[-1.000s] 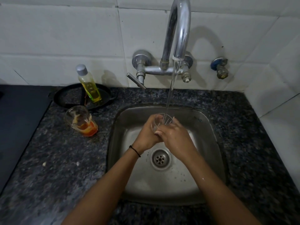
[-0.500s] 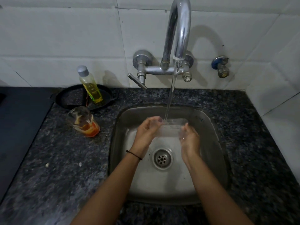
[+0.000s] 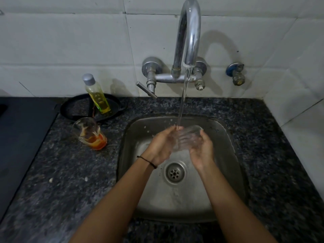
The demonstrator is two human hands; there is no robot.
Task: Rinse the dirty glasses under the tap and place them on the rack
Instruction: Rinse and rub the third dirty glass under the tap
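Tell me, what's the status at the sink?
Left hand and right hand hold clear glass under running tap. Dirty glass sits on counter. Nothing blocking.

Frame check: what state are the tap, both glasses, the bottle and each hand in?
Tap: running.
Clear glass: on its side under the tap, between both hands.
Left hand: grips clear glass.
Right hand: grips clear glass.
Second glass: on counter, orange residue inside.
Bottle: capped, standing in pan.

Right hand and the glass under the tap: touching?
Touching. The head view shows the right hand cupping the right side of the glass, fingers curled on it, no gap.
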